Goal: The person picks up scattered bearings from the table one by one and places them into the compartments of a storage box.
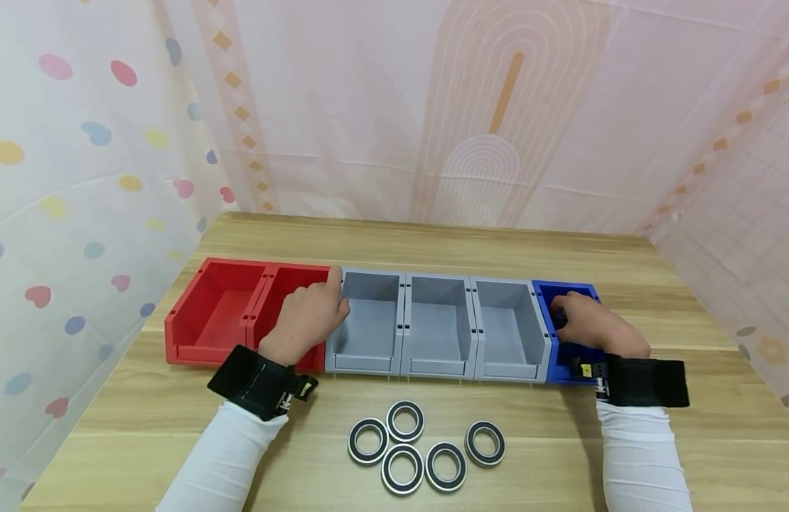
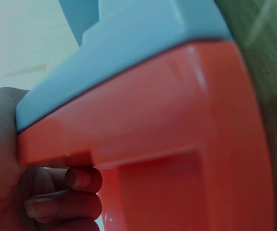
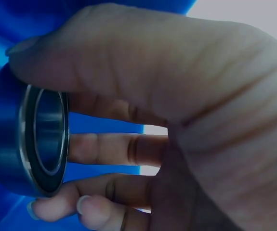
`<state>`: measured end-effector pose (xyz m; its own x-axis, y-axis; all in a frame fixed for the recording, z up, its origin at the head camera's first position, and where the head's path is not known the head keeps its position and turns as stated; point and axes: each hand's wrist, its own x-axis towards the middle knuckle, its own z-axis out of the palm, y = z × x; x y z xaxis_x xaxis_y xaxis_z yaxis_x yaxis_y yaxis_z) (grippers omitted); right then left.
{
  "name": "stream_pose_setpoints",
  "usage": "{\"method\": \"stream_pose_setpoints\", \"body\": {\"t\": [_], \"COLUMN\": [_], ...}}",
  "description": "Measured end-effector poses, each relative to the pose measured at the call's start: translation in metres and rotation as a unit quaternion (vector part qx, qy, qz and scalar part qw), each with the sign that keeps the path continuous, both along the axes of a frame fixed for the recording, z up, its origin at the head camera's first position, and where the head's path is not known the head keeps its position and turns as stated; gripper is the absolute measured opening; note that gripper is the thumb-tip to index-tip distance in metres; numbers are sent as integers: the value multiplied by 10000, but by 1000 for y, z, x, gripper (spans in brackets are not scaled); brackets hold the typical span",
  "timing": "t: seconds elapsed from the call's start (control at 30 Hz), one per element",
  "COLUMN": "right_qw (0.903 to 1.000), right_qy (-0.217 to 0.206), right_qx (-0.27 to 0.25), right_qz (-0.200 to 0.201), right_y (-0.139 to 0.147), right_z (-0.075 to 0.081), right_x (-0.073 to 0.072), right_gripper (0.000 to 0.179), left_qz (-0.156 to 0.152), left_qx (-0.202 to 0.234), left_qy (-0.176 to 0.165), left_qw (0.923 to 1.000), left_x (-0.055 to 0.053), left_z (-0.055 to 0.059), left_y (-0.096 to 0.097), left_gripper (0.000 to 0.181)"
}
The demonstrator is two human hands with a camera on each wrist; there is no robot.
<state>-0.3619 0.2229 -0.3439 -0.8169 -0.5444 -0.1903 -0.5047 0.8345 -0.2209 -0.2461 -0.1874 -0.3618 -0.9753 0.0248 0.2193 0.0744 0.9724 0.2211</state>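
Observation:
My right hand (image 1: 589,323) reaches down into the blue bin (image 1: 564,377) at the right end of the row. In the right wrist view it pinches a ball bearing (image 3: 44,139), a steel ring with a dark seal, between thumb and fingers. The bearing stands on edge against blue plastic. My left hand (image 1: 308,316) lies across the side walls where the second red bin (image 2: 167,106) meets the first grey bin (image 2: 138,38). Its curled fingers (image 2: 71,204) hang inside the red bin, and the adjoining walls sit between them and the thumb, which is on the grey side.
Several more bearings (image 1: 403,469) lie flat on the wooden table (image 1: 529,476) in front of the bins. Another red bin (image 1: 218,313) is at the left end, and two further grey bins (image 1: 436,366) fill the middle. A patterned curtain (image 1: 343,142) hangs behind the table.

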Motion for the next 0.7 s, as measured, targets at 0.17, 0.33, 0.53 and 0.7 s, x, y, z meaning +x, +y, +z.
{"method": "stream_pose_setpoints", "body": {"t": [0.17, 0.33, 0.53, 0.7], "right_qw": [9999, 9996, 9994, 9995], "right_qy": [83, 208, 237, 137], "right_qx": [25, 25, 62, 199], "right_qz": [92, 167, 241, 202], "right_y": [-1, -2, -2, -2], "right_z": [-1, -4, -6, -8], "right_x": [0, -1, -1, -1], "right_gripper": [39, 39, 39, 44], "left_qz": [3, 12, 24, 22], "left_qx": [-25, -18, -26, -33], "left_qy": [-10, -21, -41, -53], "left_qw": [10000, 10000, 10000, 10000], "left_x": [0, 0, 0, -1], "left_z": [0, 0, 0, 1], "left_y": [0, 0, 1, 1], "left_gripper": [37, 36, 38, 39]}}
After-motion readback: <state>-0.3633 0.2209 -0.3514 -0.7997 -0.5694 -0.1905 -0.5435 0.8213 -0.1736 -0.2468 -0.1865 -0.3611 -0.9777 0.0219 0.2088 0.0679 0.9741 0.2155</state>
